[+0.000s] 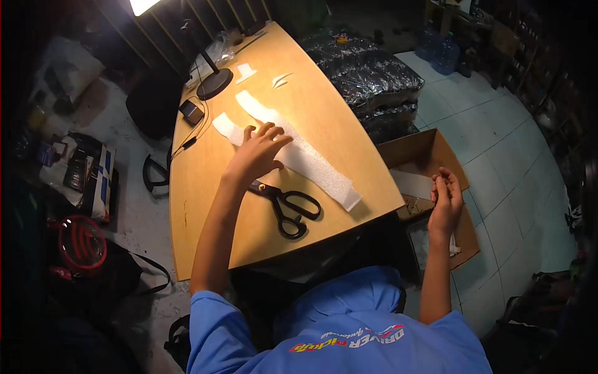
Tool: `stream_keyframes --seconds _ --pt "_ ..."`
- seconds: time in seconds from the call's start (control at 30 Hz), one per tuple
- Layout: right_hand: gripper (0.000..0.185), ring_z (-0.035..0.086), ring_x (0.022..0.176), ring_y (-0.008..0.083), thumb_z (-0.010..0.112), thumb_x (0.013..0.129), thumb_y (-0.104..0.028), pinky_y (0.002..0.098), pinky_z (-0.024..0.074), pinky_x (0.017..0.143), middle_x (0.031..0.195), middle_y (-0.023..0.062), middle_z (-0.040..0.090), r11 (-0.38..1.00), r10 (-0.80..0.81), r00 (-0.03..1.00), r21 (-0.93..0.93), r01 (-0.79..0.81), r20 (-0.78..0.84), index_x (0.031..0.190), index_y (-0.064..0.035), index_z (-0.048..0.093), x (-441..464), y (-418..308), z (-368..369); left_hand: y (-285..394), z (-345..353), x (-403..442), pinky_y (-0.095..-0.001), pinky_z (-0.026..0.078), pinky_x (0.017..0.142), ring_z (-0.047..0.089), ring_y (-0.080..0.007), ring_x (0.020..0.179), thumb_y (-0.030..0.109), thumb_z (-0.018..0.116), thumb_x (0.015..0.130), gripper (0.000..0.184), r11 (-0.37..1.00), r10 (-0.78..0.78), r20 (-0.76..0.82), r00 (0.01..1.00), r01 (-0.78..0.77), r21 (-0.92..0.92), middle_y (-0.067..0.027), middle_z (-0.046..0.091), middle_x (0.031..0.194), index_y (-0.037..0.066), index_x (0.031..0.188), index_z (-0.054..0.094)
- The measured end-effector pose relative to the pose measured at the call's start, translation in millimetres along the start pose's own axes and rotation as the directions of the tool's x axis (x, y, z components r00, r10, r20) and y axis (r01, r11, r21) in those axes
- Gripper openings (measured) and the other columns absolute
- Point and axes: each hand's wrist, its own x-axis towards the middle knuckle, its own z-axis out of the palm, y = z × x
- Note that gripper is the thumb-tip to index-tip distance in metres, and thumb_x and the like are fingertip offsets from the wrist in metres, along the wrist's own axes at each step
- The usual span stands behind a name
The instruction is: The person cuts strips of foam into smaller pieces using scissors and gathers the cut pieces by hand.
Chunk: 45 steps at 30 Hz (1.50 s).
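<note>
My left hand (256,153) reaches over the wooden table, fingers spread and bent above white foam strips. Its fingertips lie over the long foam strip (317,167), which runs diagonally toward the front corner. A second foam strip (227,128) is partly hidden beneath this hand. Black-handled scissors (274,192) lie just in front, their blades partly covered by the hand. Off the table's right side, my right hand (446,202) is closed, its fingertips at the end of a flat white strip (411,185) over an open cardboard box (450,163).
A desk lamp (215,82) and a black adapter (191,112) with a cable stand along the table's far left side. Small white scraps (281,80) lie farther back. Plastic-wrapped black bundles (364,71) are stacked beyond the right edge. Another box (467,240) sits below.
</note>
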Motion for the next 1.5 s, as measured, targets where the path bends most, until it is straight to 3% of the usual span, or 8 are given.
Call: stream_keyframes --seconds 0.23,0.47,0.73,0.77,0.97,1.13,1.23,1.5 --pt "0.021 0.046 0.068 0.0038 0.053 0.089 -0.014 0.0187 0.0398 0.061 0.084 0.0012 0.059 0.996 -0.062 0.973 -0.051 0.074 0.221 0.107 -0.002 0.057 -26 -28 44 -18 -40 -5 -0.0444 0.032 0.095 0.06 -0.0236 0.086 0.008 0.056 0.078 0.004 0.98 -0.117 0.046 0.992 0.108 0.168 -0.0088 0.059 0.087 0.007 0.082 0.057" --pt "0.035 0.058 0.093 0.0256 0.064 0.081 -0.015 0.0323 0.0457 0.08 0.097 0.0148 0.06 0.795 -0.166 0.816 -0.415 0.443 0.554 0.112 -0.001 0.055 -42 -35 132 -20 -30 -19 -0.0387 0.04 0.092 0.054 -0.0311 0.106 0.022 0.066 0.077 0.042 0.998 -0.057 0.037 0.998 0.057 -0.013 -0.0154 0.055 0.118 0.005 0.114 0.055" --pt "0.047 0.054 0.101 0.0332 0.069 0.076 -0.014 0.0399 0.0446 0.085 0.104 0.0188 0.055 0.672 -0.416 0.731 -0.358 0.648 0.541 0.116 0.0006 0.048 -66 -44 146 -67 -32 -35 -0.0286 0.047 0.059 0.058 -0.0185 0.064 0.0 0.049 0.081 0.009 0.806 -0.204 -0.107 0.973 0.105 -0.583 -0.011 0.06 0.074 0.0 0.086 0.058" --pt "0.046 0.054 0.097 0.0309 0.069 0.076 -0.015 0.0383 0.0454 0.083 0.1 0.0172 0.055 0.71 -0.382 0.703 -0.296 0.639 0.6 0.115 0.0001 0.049 -75 -46 150 -96 -41 -49 -0.0279 0.047 0.058 0.058 -0.0139 0.068 0.005 0.045 0.089 0.011 0.516 -0.327 0.024 0.945 0.2 -0.833 -0.0047 0.058 0.073 0.002 0.091 0.055" --pt "0.043 0.057 0.091 0.0336 0.067 0.076 -0.022 0.0405 0.0481 0.077 0.095 0.0198 0.056 0.437 0.008 0.387 -0.351 0.828 0.922 0.104 0.0037 0.048 -98 -21 179 -78 -224 -156 -0.0308 0.044 0.065 0.051 -0.0134 0.069 0.028 0.052 0.091 0.031 0.863 -0.504 -0.291 0.813 0.465 -0.196 -0.0121 0.057 0.072 -0.003 0.094 0.056" --pt "0.041 0.057 0.092 0.0357 0.064 0.073 -0.018 0.0421 0.0488 0.078 0.094 0.0226 0.056 0.431 0.332 0.258 -0.389 0.814 0.907 0.102 0.0058 0.047 -89 -24 196 -29 -271 -241 -0.0203 0.033 0.055 0.039 -0.0006 0.065 0.026 0.051 0.094 0.026 0.487 -0.856 -0.19 0.482 0.626 -0.609 0.0027 0.046 0.066 0.001 0.097 0.057" --pt "0.031 0.061 0.083 0.0349 0.063 0.072 -0.018 0.0415 0.0503 0.072 0.085 0.0214 0.061 0.405 0.246 0.244 -0.328 0.853 0.938 0.09 0.0069 0.056 -87 -21 201 -39 -262 -268 -0.0221 0.033 0.055 0.035 -0.0029 0.063 0.024 0.049 0.096 0.024 0.605 -0.749 -0.018 0.662 0.673 -0.425 0.0051 0.04 0.066 0.004 0.082 0.052" --pt "0.023 0.059 0.056 0.0109 0.063 0.073 -0.02 0.024 0.0441 0.05 0.057 0.0054 0.06 0.788 0.604 0.067 -0.608 0.101 0.794 0.073 0.0027 0.065 -56 -27 198 -36 -154 -226 -0.0211 0.042 0.062 0.051 -0.0043 0.068 0.028 0.056 0.091 0.032 0.428 -0.528 0.162 0.834 0.426 -0.797 0.0005 0.06 0.075 -0.003 0.093 0.063"
